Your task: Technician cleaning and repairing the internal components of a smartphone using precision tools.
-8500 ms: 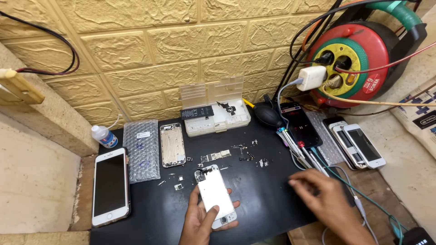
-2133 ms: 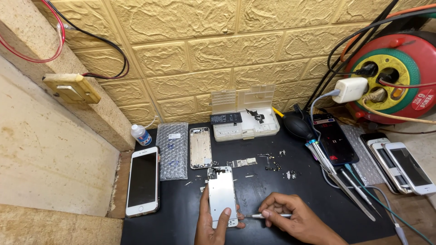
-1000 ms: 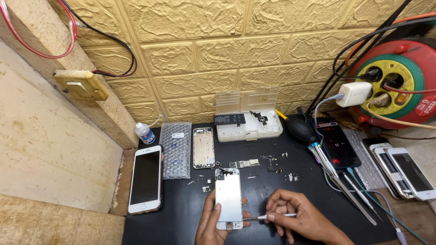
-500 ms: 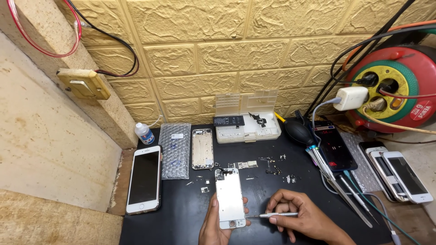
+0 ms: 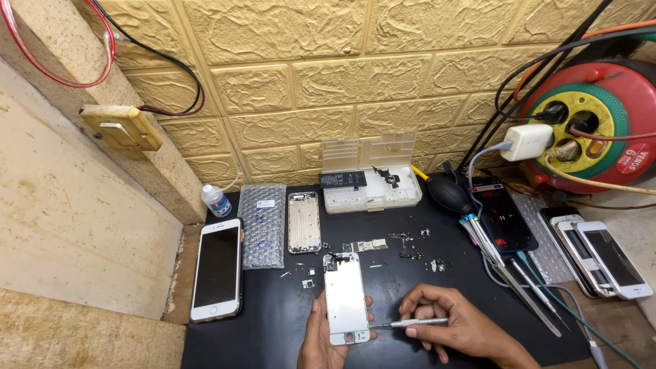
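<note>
Black mat (image 5: 273, 328), likely screwdriver (image 5: 410, 323) at screen panel (image 5: 346, 297)

This is a small phone-repair workbench. A black mat (image 5: 273, 328) covers the surface, strewn with tiny screws and loose phone parts (image 5: 403, 246). Along the far edge sit a clear parts box (image 5: 372, 174), an opened metal phone shell (image 5: 304, 222) and a strip of bubble wrap (image 5: 262, 225). Whole phones lie at the left edge (image 5: 216, 270) and the right edge (image 5: 601, 256). Tweezers and screwdrivers (image 5: 512, 273) lie toward the right beside a black dust blower (image 5: 447, 195). A red cable reel with sockets (image 5: 591, 123) stands at the far right corner against a yellow stone-pattern wall (image 5: 307, 82).
</note>
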